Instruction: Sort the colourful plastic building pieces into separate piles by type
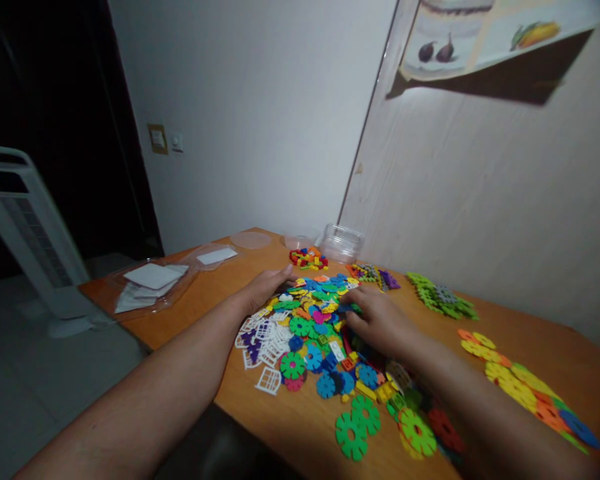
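A heap of coloured plastic building pieces point(325, 313) is spread over the table, with notched discs in green, blue, yellow and pink. My left hand point(270, 288) rests at the heap's far left edge, fingers stretched out, holding nothing that I can see. Over the heap's right side reaches my right hand point(377, 317), its fingers bent down among the discs and its thumb apart from them. Blue pieces lie by those fingertips; no piece is clearly gripped. White window-frame pieces point(273, 340) lie near my left forearm, and green discs point(351, 435) lie at the front edge.
Small red and yellow pieces point(309, 259) sit behind the heap, near a clear plastic box point(341, 243). Green interlocking pieces point(440, 297) lie along the wall. Yellow and orange discs point(517, 387) are at the right. Clear bags with white cards point(155, 277) lie left.
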Available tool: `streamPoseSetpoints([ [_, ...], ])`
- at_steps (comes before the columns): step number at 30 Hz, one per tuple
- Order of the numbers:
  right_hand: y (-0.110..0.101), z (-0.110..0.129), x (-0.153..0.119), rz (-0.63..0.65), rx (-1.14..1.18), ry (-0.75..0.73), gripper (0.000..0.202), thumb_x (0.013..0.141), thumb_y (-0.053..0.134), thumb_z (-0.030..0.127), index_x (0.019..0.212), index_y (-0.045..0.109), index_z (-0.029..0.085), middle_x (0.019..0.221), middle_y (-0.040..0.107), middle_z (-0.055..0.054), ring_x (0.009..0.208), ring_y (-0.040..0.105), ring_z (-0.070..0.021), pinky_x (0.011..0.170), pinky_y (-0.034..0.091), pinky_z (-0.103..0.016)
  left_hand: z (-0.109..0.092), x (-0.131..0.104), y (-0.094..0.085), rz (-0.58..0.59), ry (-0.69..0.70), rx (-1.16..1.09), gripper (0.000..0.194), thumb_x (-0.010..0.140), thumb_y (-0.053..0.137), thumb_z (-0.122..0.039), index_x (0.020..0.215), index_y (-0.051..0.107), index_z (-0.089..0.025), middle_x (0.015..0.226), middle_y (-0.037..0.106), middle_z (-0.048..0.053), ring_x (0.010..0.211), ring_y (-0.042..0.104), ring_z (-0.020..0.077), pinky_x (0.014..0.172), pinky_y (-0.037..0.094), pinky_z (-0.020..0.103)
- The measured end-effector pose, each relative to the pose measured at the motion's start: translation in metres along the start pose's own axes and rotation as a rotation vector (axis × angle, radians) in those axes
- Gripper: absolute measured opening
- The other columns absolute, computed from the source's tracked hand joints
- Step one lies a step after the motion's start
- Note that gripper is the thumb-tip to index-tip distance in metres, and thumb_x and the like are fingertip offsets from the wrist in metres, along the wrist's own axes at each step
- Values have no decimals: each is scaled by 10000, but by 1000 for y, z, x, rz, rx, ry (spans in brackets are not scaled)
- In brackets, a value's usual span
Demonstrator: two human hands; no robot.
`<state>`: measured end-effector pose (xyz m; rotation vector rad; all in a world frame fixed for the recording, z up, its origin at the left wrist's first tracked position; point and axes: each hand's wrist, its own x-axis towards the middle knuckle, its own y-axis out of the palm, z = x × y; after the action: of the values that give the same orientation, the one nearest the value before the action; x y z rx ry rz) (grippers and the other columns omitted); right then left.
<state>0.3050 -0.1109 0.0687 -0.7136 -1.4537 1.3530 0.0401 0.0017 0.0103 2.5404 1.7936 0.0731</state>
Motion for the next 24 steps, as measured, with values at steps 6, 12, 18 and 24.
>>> streamPoseSetpoints([
  [6,13,24,37,200,-89,-87,416,848,580,259,1254,670,254,1215,688,-109,1036,651,-283,837,441,-352,-1,-4,2,4,12,-9,796,676,692,-823,1057,774,-129,1117,757,161,1078,680,314,990,481,415],
  [12,20,18,45,194,-72,-52,452,851,568,241,1293,656,263,1263,687,-116,1022,669,-280,802,440,-336,-2,-4,3,69,24,-21,799,680,698,-815,1068,770,-120,1141,754,168,1108,674,324,1009,475,425],
  [18,19,-3,45,110,-8,42,338,877,512,217,1168,683,205,1032,742,-101,898,666,-234,734,423,-290,-4,-6,4,30,34,30,818,693,676,-824,1073,762,-104,1176,741,179,1129,661,319,1018,466,408],
  [24,21,-42,37,-17,178,201,244,809,551,222,1008,691,196,851,713,-42,756,615,-182,657,410,-256,-6,-7,5,82,65,115,835,732,627,-830,1118,762,-102,1194,741,161,1148,646,316,1029,447,406],
])
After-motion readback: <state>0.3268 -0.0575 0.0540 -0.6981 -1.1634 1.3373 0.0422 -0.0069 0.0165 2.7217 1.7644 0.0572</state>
